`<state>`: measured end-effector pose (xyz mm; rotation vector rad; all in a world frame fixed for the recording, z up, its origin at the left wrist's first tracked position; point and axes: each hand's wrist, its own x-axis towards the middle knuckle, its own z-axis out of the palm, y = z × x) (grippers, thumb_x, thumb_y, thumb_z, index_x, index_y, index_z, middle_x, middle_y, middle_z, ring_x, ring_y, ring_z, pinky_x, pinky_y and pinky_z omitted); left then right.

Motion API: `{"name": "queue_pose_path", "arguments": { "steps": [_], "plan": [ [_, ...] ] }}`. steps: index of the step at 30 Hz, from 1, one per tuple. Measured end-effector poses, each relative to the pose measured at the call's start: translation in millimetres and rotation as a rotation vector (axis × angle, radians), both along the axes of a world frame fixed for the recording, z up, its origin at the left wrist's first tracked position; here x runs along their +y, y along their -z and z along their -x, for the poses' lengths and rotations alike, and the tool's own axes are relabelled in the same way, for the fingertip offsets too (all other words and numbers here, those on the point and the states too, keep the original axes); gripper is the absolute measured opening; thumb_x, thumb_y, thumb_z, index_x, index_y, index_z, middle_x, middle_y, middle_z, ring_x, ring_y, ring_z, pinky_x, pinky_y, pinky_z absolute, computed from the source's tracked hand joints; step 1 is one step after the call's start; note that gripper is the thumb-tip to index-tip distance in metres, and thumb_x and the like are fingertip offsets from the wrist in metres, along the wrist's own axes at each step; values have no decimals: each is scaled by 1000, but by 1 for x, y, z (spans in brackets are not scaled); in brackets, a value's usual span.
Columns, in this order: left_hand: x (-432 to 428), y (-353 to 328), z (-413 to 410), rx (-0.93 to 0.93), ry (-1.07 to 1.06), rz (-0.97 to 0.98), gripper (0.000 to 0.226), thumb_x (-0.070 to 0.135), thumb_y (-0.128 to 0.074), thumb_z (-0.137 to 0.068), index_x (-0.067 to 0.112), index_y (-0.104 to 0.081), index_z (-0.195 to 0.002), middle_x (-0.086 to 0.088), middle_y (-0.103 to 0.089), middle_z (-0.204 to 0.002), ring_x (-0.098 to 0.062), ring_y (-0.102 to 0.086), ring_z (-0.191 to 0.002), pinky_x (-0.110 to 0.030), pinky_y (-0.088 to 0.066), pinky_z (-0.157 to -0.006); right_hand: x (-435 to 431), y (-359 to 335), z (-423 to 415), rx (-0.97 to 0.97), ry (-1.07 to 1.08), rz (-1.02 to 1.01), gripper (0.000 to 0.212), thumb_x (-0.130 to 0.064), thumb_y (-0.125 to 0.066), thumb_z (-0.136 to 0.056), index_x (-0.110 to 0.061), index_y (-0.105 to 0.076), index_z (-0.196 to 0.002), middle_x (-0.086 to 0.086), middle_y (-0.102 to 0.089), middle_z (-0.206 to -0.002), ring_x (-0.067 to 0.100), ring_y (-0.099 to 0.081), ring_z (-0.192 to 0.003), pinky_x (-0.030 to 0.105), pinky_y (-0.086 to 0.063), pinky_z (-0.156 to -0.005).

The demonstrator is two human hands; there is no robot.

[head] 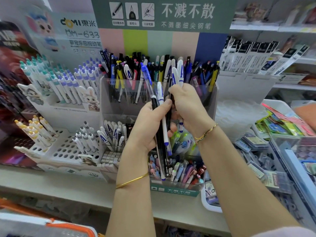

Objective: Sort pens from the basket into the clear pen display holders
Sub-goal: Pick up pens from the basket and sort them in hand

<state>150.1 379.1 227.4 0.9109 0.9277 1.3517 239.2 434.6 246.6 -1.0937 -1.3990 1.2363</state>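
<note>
- Broadly, a pale counter (68, 185) carries everything, and a tiered clear pen display holder (212, 100) stands at its middle.
- Behind the holder rises a green header card (222, 12) printed with white characters, above a backing of pastel stripes.
- Left of the holder stands a white bunny-themed pen stand (65, 151). Its drilled holes are partly filled with white click pens topped in purple, teal and yellow.
- Inside the holder, the top tier is packed with mixed upright pens (119, 71). The middle tier holds white pens marked "A" (112, 132), and the front, lowest tier holds pastel pens (179, 170).
- Both hands are raised in front of the holder, close together and touching, above its lower tiers.
- In front of the holder, the left hand (150, 127) grips a bundle. It holds a black pen (159, 142), a white pen with blue bands (165, 130) and a clear pen with a blue cap (147, 81), with lower ends reaching down over the front tier.
- Just beside it, the right hand (186, 106) is curled round a few white capped pens (177, 74), whose tops stick up before the holder's top tier.
- Nearer than the holder, a thin gold bangle (131, 181) circles the left wrist and a braided cord bracelet (206, 133) the right.
</note>
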Motion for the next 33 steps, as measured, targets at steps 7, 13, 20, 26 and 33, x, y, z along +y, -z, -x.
{"name": "queue_pose_path", "arguments": {
  "steps": [7, 13, 20, 26, 33],
  "plan": [
    [-3, -3, 5, 127, -28, -23, 20, 20, -53, -98, 10, -54, -80, -2, -56, -57, -12, -45, -37, -18, -35, -35, 1, 1, -6, 11, -186, 72, 10, -14, -66, -88, -5, -62, -88, 12, -57, -73, 22, -56, -61, 30, -48, -54],
    [-4, -2, 8, -15, -24, 1, 24, 21, -46, -100, 0, -53, -110, -9, -64, -75, -10, -45, -36, -16, -34, -34, -2, -1, -5, 137, -68, 43, 28, -11, -49, -97, -10, -46, -70, 1, -42, -54, 4, -39, -35, 15, -34, -33],
    [-5, -1, 7, -6, -108, 93, 5, 8, -46, -99, 7, -42, -102, -20, -63, -91, -16, -46, -36, -19, -32, -34, 6, -10, -16, 164, 94, -27, 21, -12, -47, -96, -13, -46, -75, 7, -42, -63, 10, -38, -42, 21, -33, -38],
    [-3, 6, 3, 159, -132, 101, 1, 7, -44, -99, 7, -45, -99, -11, -58, -67, -23, -56, -46, -21, -35, -35, -3, -13, -16, 309, -3, 120, 8, -7, -37, -98, -10, -36, -90, 3, -36, -59, 14, -47, -35, 29, -48, -41],
    [-5, 4, 6, 52, -8, 108, 8, 7, -44, -99, 10, -43, -92, -2, -50, -59, -10, -38, -35, -16, -30, -35, -11, -7, -24, -93, -163, 54, 21, -8, -58, -92, -11, -48, -74, 4, -39, -57, 9, -29, -37, 20, -24, -36]
  ]
}}
